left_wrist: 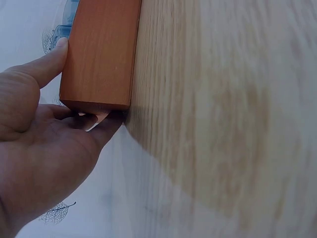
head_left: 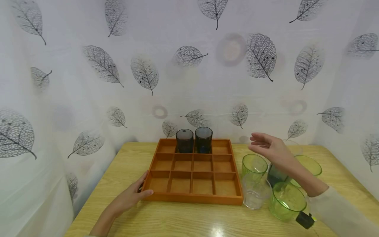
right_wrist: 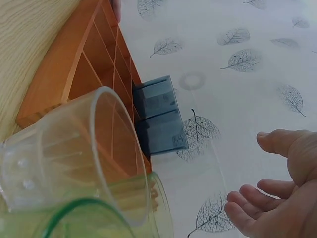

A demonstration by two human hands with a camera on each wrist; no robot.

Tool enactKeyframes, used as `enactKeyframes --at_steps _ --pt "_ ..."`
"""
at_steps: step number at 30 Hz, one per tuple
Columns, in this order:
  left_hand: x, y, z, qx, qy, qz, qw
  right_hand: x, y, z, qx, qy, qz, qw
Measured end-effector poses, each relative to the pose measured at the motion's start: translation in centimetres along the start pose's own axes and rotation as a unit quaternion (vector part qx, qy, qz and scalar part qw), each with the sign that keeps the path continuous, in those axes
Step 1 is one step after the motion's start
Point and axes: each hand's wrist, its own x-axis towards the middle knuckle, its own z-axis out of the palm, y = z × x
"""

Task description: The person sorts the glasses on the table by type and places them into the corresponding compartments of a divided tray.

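On the left, the leaf-printed curtain [head_left: 59, 98] hangs beside the wood-grain table [head_left: 124, 164]. The left hand [head_left: 125, 199] grips the front left corner of the orange-brown wooden compartment tray [head_left: 192, 197]: the thumb rests at the front edge and the fingers lie along the left side. I judge that this hold serves to keep the tray steady on the table.

The tray lies flat, with three rows of four compartments. In its back row, the left dark tumbler [head_left: 185, 141] stands upright in the second compartment from the left, and the right dark tumbler [head_left: 203, 141] in the third. The low divider between them probably keeps their walls from knocking together.

Just right of the tray, a green tumbler [head_left: 254, 166] stands behind a clear tumbler [head_left: 254, 197]. Next comes another dark tumbler [head_left: 276, 177], partly hidden, then a front green tumbler [head_left: 286, 205] and a rear green tumbler [head_left: 311, 166]. They are grouped closely, perhaps so that the right hand [head_left: 273, 151] reaches them easily. This hand hangs above the group, its thumb apart from its slightly bent fingers, and it pinches nothing.
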Motion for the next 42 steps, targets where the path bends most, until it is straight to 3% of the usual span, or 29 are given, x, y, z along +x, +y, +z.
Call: enactKeyframes --at_steps 7,24,34,42 --pt "-0.1 0.0 0.0 0.003 0.002 -0.006 1.0000 -2.0 1.1 -1.6 -0.019 0.015 0.012 0.9996" --pt "-0.1 0.0 0.1 -0.003 -0.001 -0.004 1.0000 -6.3 4.5 -5.1 0.012 0.050 0.016 0.9986" --pt "0.0 -0.1 0.1 0.005 0.000 0.001 1.0000 -8.1 6.7 -6.4 -0.056 0.072 0.033 0.9953" --pt "-0.1 0.0 0.1 0.003 0.002 -0.005 1.0000 -8.5 7.9 -6.1 -0.096 0.062 0.050 0.9922"
